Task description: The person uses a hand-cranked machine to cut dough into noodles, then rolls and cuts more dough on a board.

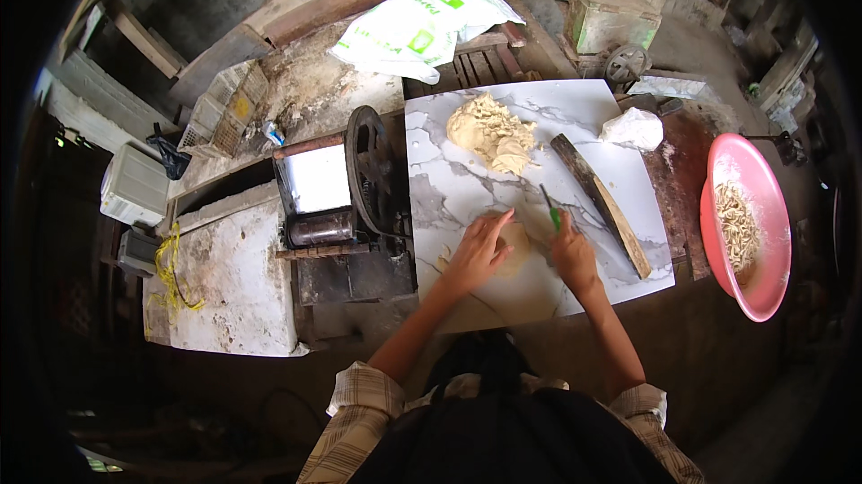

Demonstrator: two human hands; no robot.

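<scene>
My right hand is closed around the green handle of a knife, whose thin blade points away from me over the marble-patterned board. Just left of it, a flat sheet of pale dough lies on the board. My left hand is at the left edge of this sheet, fingers stretched and apart, holding nothing. A crumbly heap of dough with some flattened pieces sits farther back. Along the right side of the board a long dark wooden bar lies slantwise.
A hand-cranked roller machine with a big dark wheel stands left of the board. At the right is a pink basin holding many dough strips. A white plastic bag rests on the board's far right corner; a larger white-green sack lies behind.
</scene>
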